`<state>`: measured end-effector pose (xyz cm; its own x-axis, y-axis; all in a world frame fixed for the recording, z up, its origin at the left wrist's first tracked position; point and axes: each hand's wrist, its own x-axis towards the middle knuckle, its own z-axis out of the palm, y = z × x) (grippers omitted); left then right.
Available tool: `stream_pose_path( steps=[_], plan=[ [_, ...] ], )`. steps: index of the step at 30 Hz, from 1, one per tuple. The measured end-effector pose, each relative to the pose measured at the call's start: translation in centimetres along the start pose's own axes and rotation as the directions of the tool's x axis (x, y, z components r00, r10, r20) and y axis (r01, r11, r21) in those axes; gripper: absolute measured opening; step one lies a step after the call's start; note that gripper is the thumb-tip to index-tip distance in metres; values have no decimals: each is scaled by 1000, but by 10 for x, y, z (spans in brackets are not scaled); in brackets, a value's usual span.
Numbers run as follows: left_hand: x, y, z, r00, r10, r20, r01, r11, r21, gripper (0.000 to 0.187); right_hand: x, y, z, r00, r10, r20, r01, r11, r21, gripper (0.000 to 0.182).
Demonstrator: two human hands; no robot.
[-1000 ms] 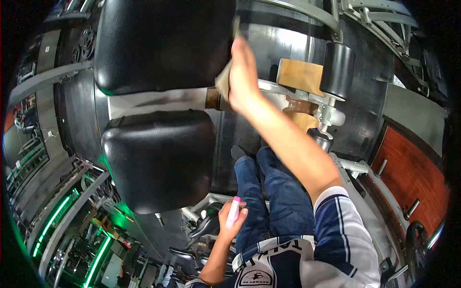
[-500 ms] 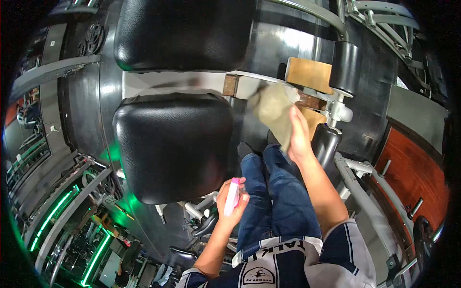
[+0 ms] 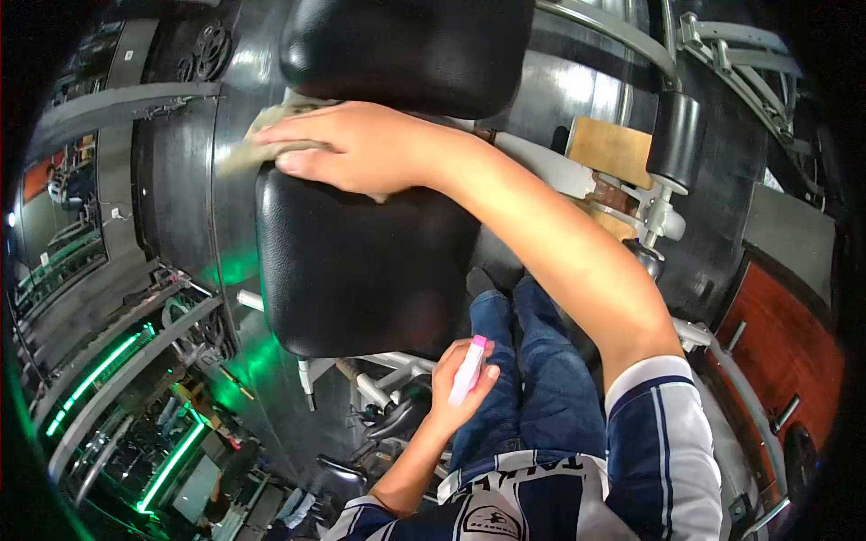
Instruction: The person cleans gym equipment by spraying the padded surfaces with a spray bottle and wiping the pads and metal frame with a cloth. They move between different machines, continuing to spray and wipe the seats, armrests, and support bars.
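Observation:
My right hand (image 3: pixel 365 149) reaches far across to the left, its fingers closed over an olive-beige cloth (image 3: pixel 245 160). The cloth lies at the far end of the gap between two black padded seats, by the corner of the nearer pad (image 3: pixel 361 270). Part of the cloth is hidden under my palm. Close to my legs, my left hand (image 3: pixel 448 397) is wrapped around a small white bottle with a pink top (image 3: pixel 467 371), held upright and slightly tilted. The farther pad (image 3: pixel 406 54) is just beyond my right hand.
A light metal beam (image 3: pixel 541 162) runs between the pads toward wooden blocks (image 3: pixel 612 149) and black foam rollers (image 3: pixel 675 140). Weight-machine frames stand on both sides. A reddish-brown panel (image 3: pixel 780 338) is at right, and green light strips (image 3: pixel 171 462) glow at lower left.
My right hand has swept the cloth from the beam's right end to the far left of the gap between the pads. The left hand still grips the bottle. The view has shifted slightly.

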<state>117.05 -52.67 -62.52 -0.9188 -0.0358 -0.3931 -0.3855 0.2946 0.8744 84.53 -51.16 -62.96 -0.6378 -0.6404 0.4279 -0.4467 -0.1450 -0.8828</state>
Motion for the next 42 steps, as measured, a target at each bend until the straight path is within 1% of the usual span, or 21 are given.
stream_pose_path(
  steps=[3, 5, 6, 7, 9, 11, 12, 14, 16, 18, 20, 24, 27, 31, 33, 34, 36, 37, 39, 40, 42],
  plan=[
    [-5, -3, -9, 999, 41, 7, -41, 999, -11, 27, -44, -9, -21, 968, 249, 16, -249, 969, -8, 49],
    [-9, -2, -15, 1000, 2, -16, -2, 999, -52, 27, -84, -3, -32, 969, 236, -69, -240, 969, -51, 50],
    [-10, -3, -17, 999, -38, -26, 35, 996, -85, 28, -110, -10, -38, 875, 482, -50, -484, 873, -59, 53],
    [-11, -5, -19, 999, -35, -37, 31, 995, -98, 28, -135, -8, -37, 855, 492, -165, -516, 842, -159, 55],
    [-13, -14, -20, 996, -59, -71, 52, 993, -105, 28, -160, -9, -41, 823, 536, -188, -562, 816, -137, 53],
    [-17, -25, -19, 996, -20, -91, 10, 994, -110, 28, -166, -21, -44, 655, 710, -258, -741, 671, -35, 50],
    [-20, -28, -19, 996, -16, -88, 6, 994, -112, 28, -159, -28, -43, 658, 708, -257, -740, 672, -42, 50],
    [-20, -31, -19, 996, -15, -84, 5, 994, -109, 29, -122, -51, -36, 740, 474, -477, -567, 821, -65, 46],
    [-23, -31, -18, 998, -17, -60, 11, 995, -103, 29, -74, -66, -28, 840, 218, -497, -309, 945, -108, 41],
    [-23, -32, -18, 998, 33, -57, -37, 997, -75, 30, -30, -59, -24, 915, -173, -366, -21, 883, -469, 43],
    [-24, -31, -17, 995, 87, -52, -89, 995, -48, 30, 0, -28, -20, 950, -299, -94, 190, 787, -587, 48],
    [-27, -26, -19, 998, -62, -33, 58, 991, -122, 29, -12, -14, -34, 953, -289, 92, 287, 762, -580, 49],
    [-21, -27, -17, 999, -21, -36, 17, 995, -96, 29, -52, -15, -52, 982, -120, 147, 186, 756, -628, 52],
    [-20, -25, -19, 999, 21, -40, -24, 997, -76, 28, -129, -5, -65, 950, 295, 101, -79, 541, -837, 55],
    [-20, -24, -21, 999, -23, -24, 21, 997, -75, 27, -180, 18, -66, 946, 321, -43, -281, 748, -601, 53],
    [-19, -25, -20, 998, -68, -4, 67, 995, -75, 27, -196, 19, -66, 945, 324, -49, -287, 747, -599, 53],
    [-19, -40, -15, 997, -80, 10, 80, 996, -47, 27, -236, 17, -62, 836, 470, -283, -546, 662, -513, 47],
    [-19, -45, -11, 996, -87, 8, 87, 996, -25, 27, -260, 26, -57, 829, 479, -287, -556, 656, -510, 47],
    [-7, -45, -5, 999, -53, 10, 53, 998, -15, 28, -310, 46, -40, 613, 482, -626, -668, 739, -86, 38],
    [2, -45, -2, 998, -55, 16, 55, 998, -10, 28, -322, 44, -35, 608, 484, -630, -670, 738, -80, 38],
    [18, -41, 4, 999, -49, 5, 48, 996, 80, 26, -350, 30, -18, 97, 735, -671, -650, 557, 516, 31]
  ],
)
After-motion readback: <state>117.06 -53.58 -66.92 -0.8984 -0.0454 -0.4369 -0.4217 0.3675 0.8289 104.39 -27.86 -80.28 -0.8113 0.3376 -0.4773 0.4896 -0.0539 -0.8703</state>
